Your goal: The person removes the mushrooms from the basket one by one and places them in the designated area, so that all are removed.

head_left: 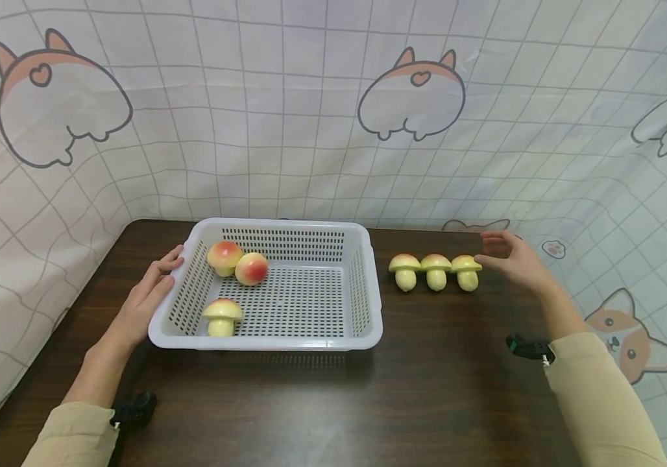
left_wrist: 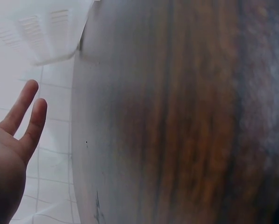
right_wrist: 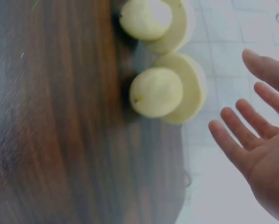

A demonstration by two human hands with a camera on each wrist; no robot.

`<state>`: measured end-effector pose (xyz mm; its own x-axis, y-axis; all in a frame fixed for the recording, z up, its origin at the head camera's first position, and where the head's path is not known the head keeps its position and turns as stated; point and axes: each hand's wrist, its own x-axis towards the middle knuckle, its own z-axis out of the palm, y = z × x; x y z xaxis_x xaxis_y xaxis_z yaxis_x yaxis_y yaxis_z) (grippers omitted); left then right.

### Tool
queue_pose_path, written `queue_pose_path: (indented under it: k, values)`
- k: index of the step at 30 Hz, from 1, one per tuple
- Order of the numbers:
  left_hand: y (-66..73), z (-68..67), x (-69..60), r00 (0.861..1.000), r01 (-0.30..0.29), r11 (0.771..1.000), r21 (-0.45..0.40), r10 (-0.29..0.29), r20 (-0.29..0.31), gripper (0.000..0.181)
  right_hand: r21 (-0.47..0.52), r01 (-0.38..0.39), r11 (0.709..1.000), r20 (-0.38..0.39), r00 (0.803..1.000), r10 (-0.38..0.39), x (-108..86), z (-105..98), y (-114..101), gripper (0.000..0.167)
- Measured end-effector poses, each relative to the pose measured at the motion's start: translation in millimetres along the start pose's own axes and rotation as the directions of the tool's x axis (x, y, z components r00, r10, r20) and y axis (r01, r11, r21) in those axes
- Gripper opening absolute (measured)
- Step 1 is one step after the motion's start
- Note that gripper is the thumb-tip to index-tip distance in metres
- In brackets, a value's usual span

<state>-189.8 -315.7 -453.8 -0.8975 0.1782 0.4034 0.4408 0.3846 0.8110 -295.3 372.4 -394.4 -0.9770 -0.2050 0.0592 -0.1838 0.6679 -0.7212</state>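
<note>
My left hand (head_left: pixel 139 303) rests against the left rim of a white plastic basket (head_left: pixel 304 343), its fingers fairly straight. My right hand (head_left: pixel 514 261) reaches to the rightmost toy mushroom (head_left: pixel 466 279), fingers extended, with the thumb tip by the cap's edge. Spread fingers (right_wrist: pixel 239 128) stand apart from the pale yellow mushrooms in the right wrist view. Beside that mushroom stand a middle mushroom (head_left: pixel 436 279) and a left mushroom (head_left: pixel 406 279), all with yellow stems and red-tinged caps. In the basket lie another mushroom (head_left: pixel 222 318) and two red-and-yellow rounded pieces (head_left: pixel 252 268).
A dark wooden table (head_left: pixel 322 402) carries everything. White grid-patterned cloth (head_left: pixel 310 110) with cartoon dogs hangs behind and along both sides, close to the table's edges. The basket has slotted walls and stands left of the mushroom row.
</note>
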Motion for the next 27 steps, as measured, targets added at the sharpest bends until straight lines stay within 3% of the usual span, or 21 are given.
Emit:
queue_pose_path:
  k: [15,20,27]
  values:
    - [2.0,-1.0,-0.7,1.000,0.001,0.999,0.036,-0.001,0.004,0.037,0.020,0.143,0.989,0.027,0.989,-0.144,17.2,17,-75,0.050]
    - [1.6,-1.1,-0.6,1.000,0.004,0.999,0.036,-0.004,0.008,0.036,0.061,0.223,0.973,0.059,0.972,-0.227,25.5,26,-96,0.046]
    - [-0.4,-2.2,0.2,1.000,-0.006,1.000,0.030,0.006,0.005,0.035,0.044,0.289,0.956,0.077,0.953,-0.292,37.7,40,-128,0.042]
